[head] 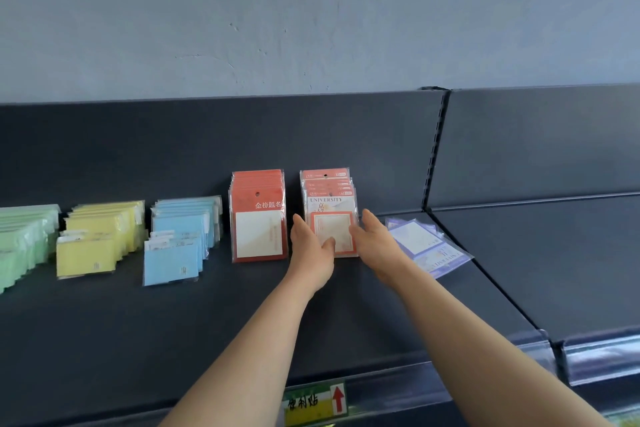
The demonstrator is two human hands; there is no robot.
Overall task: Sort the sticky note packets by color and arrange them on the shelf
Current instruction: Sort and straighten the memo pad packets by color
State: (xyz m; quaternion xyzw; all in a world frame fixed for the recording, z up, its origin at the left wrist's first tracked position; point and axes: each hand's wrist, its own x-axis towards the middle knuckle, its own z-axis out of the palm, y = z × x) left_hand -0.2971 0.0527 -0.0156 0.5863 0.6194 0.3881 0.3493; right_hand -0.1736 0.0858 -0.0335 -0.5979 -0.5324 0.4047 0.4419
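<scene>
The left hand (pixel 311 250) and right hand (pixel 375 243) flank the orange stack (pixel 329 204), one at each side edge. Both are spread, with fingers fairly straight and laid against the packets. The left thumb rests on the lower front of the foremost packet. Neither hand looks wrapped round anything, so this reads as squaring the stack up, not lifting it.

The orange stack leans upright against the back panel of the shelf (pixel 104 340), its packets stepped one behind another. At 9 o'clock from the left hand, just beside it, stands the red stack (pixel 258 218), upright and tidy. Farther out along the same 9 o'clock line come the blue stack (pixel 180 239), the yellow stack (pixel 97 239) and the green stack (pixel 20 239), the last cut off by the frame edge. Each holds one colour and sits apart from its neighbours.

At 3 o'clock from the right hand, just beside it, the purple packets (pixel 422 243) lie flat and fanned out loose, some skewed. They are one colour but not stood up like the others.

By my judgement the sorting is nearly finished. Five colours are placed, the orange one is getting its last tidy, and only the purple group is left to gather and stand up at the row's right end.
</scene>
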